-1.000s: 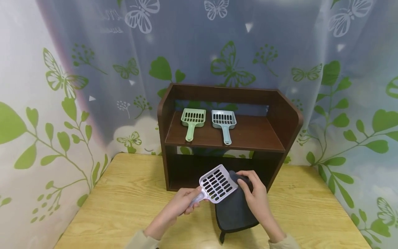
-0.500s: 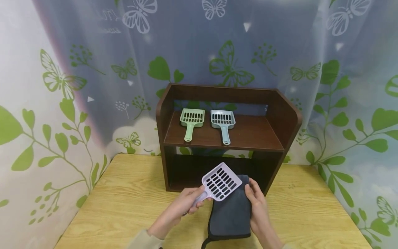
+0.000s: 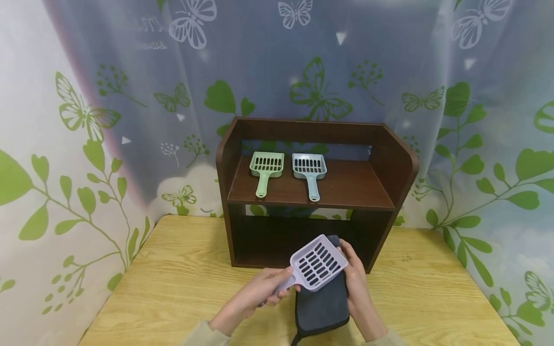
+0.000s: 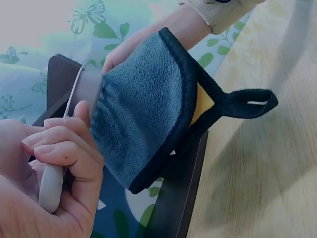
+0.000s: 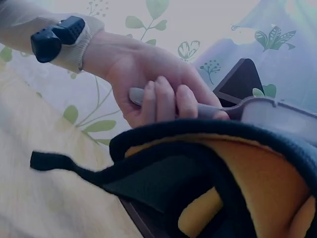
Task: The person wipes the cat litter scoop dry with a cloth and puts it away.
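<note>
My left hand (image 3: 268,288) grips the handle of a lilac slotted litter scoop (image 3: 298,273), its head pointing up and to the right. Behind the head hangs a dark grey cleaning cloth (image 3: 322,310) with black edging; its yellow underside and hanging loop (image 4: 247,103) show in the wrist views. My right hand (image 3: 357,278) holds the cloth against the scoop's right edge, the fingertips partly hidden behind both. In the left wrist view, the cloth (image 4: 143,109) drapes over the scoop's head. Curled fingers wrap the scoop handle (image 5: 136,95) in the right wrist view.
A dark brown two-tier shelf (image 3: 359,190) stands at the back of the wooden table (image 3: 173,288). On its upper board lie a green scoop (image 3: 263,182) and a light blue scoop (image 3: 312,185), side by side. A patterned curtain (image 3: 259,57) hangs behind.
The scoop has moved right and slightly down in my left hand. My right hand has shifted from over the scoop's corner to its right edge, and the cloth hangs differently behind the head.
</note>
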